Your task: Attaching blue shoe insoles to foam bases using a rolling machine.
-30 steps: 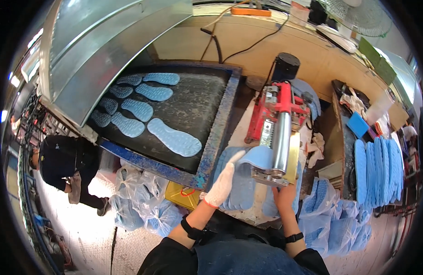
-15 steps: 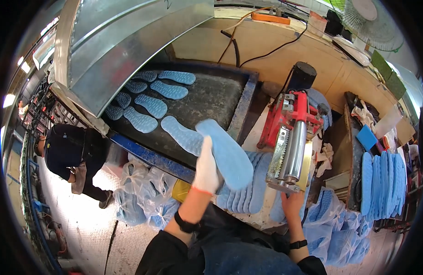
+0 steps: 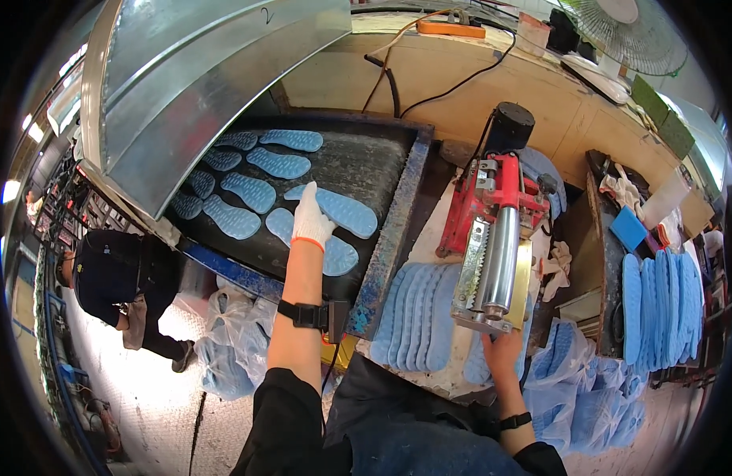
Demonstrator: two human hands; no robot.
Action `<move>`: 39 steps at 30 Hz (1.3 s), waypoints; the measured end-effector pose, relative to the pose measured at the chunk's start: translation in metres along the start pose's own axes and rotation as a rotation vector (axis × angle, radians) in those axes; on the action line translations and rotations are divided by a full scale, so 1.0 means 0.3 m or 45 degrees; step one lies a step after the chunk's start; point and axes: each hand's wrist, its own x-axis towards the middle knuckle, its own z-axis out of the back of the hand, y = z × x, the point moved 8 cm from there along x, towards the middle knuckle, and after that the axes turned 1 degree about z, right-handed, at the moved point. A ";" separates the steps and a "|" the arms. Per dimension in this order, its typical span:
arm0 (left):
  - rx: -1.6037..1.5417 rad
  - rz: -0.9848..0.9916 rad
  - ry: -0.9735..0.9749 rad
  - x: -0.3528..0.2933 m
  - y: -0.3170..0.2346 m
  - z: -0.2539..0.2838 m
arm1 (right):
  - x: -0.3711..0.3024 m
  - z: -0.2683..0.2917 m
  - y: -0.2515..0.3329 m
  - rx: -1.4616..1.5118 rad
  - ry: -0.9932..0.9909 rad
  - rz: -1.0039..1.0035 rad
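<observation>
My left hand [image 3: 313, 220], in a white glove, grips the near-left edge of a light blue insole [image 3: 351, 213] low over the black conveyor belt [image 3: 366, 151]. Just below it another insole [image 3: 340, 255] lies on the belt, partly covered by my hand. Several more dimpled insoles [image 3: 249, 192] are spread to the left, some running under a metal hood [image 3: 223, 87]. My bare right hand [image 3: 503, 355] is at the front of a red roller machine [image 3: 493, 214], against an insole [image 3: 477, 361]; its fingertips are hidden under the machine's front plate.
A row of overlapping insoles [image 3: 413, 317] lies between belt and machine. Upright insoles [image 3: 663, 309] stand on a shelf at right. Filled clear bags [image 3: 576, 397] sit below, others [image 3: 227, 341] at left. A person [image 3: 124, 278] bends at far left. A fan [image 3: 624, 32] stands at the back.
My left hand has moved forward and left, bringing the insole from above the belt's near edge down to the belt beside the others. My right hand stays at the machine.
</observation>
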 end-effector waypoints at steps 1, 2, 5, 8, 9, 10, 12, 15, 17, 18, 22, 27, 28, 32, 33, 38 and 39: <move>-0.465 0.231 -0.102 -0.031 0.038 0.068 | 0.004 -0.012 0.017 0.025 0.005 0.021; -0.938 0.452 -0.193 -0.060 0.075 0.093 | 0.008 -0.016 0.027 0.029 -0.010 0.035; -1.013 0.306 -0.479 -0.180 -0.011 0.181 | 0.021 -0.002 0.059 0.020 -0.039 0.054; -1.142 -0.052 -0.374 -0.343 -0.122 0.168 | 0.033 0.029 0.071 -0.004 0.008 -0.003; -1.142 -0.049 -0.292 -0.397 -0.144 0.142 | 0.034 0.029 0.072 0.001 0.073 -0.049; -1.141 -0.044 -0.208 -0.450 -0.155 0.111 | 0.036 0.044 0.085 -0.004 0.071 -0.066; -1.051 -0.013 0.008 -0.534 -0.147 0.024 | 0.041 0.050 0.152 -0.054 0.195 0.118; -0.980 0.028 0.164 -0.584 -0.129 -0.061 | 0.066 0.014 0.099 0.035 0.189 -0.053; -0.872 0.067 0.234 -0.583 -0.127 -0.092 | 0.082 -0.013 0.076 -0.022 0.299 -0.143; -0.889 0.102 0.237 -0.579 -0.123 -0.100 | 0.076 -0.040 0.063 -0.050 0.422 -0.205; -0.800 0.040 0.267 -0.570 -0.127 -0.119 | 0.082 0.016 0.108 0.017 0.162 -0.019; -0.842 0.000 0.259 -0.580 -0.143 -0.110 | 0.060 0.038 0.093 0.035 0.031 -0.003; -0.841 0.002 0.263 -0.583 -0.143 -0.110 | 0.059 0.037 0.093 0.056 0.026 0.015; -0.809 0.005 0.241 -0.581 -0.140 -0.110 | 0.059 0.031 0.092 0.077 0.011 0.034; -0.810 0.004 0.237 -0.582 -0.137 -0.109 | 0.058 0.029 0.092 0.074 0.013 0.028; -0.834 0.014 0.245 -0.582 -0.130 -0.114 | 0.057 0.032 0.093 0.072 -0.001 0.046; -0.833 0.015 0.243 -0.582 -0.129 -0.114 | 0.055 0.029 0.091 0.075 0.006 0.043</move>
